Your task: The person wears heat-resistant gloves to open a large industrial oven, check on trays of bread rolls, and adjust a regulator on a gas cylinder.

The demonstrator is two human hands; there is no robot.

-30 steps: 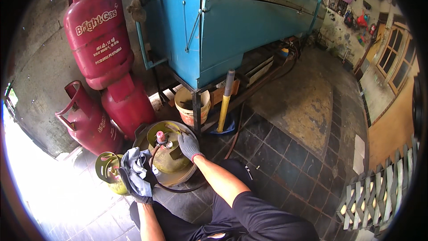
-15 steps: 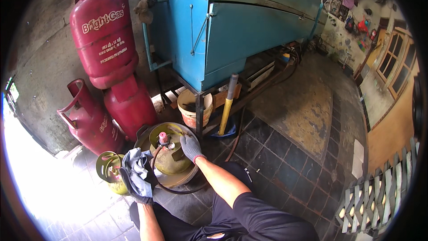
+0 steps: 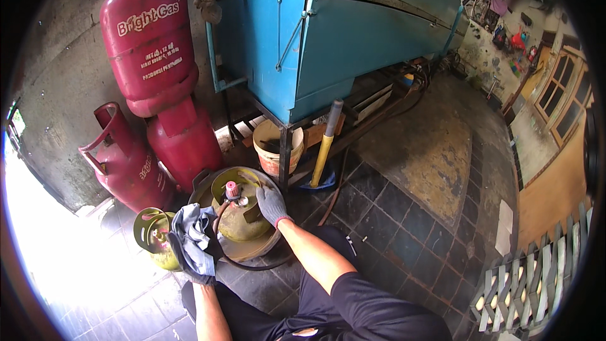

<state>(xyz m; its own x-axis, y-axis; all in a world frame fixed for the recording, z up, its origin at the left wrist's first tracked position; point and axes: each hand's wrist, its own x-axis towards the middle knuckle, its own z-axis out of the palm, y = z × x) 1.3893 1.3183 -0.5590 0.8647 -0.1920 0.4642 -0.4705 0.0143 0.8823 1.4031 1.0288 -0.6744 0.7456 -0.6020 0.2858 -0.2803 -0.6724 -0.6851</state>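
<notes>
A green gas cylinder (image 3: 237, 228) stands in a round basin (image 3: 254, 250) in front of me. On its valve sits a regulator with a red knob (image 3: 232, 190), and a dark hose (image 3: 218, 227) curves down from it. My right hand (image 3: 272, 206), in a grey glove, has its fingers over the right side of the cylinder's collar. My left hand (image 3: 182, 257), in a dark glove, holds a crumpled blue-grey cloth (image 3: 196, 240) beside the basin. The cloth covers part of that hand. Just left of it stands a second green gas cylinder (image 3: 163, 256).
Several large pink gas cylinders (image 3: 149, 44) stand at the left, one stacked on another. A blue metal cabinet (image 3: 265, 38) on a black frame rises ahead. Near its leg are a bucket (image 3: 268, 163) and a yellow-handled tool (image 3: 322, 159). A metal folding lattice (image 3: 536, 278) is at the right.
The view has shifted slightly. Both hands keep their hold, the left on the cloth and the right at the cylinder's collar, with hardly any visible movement.
</notes>
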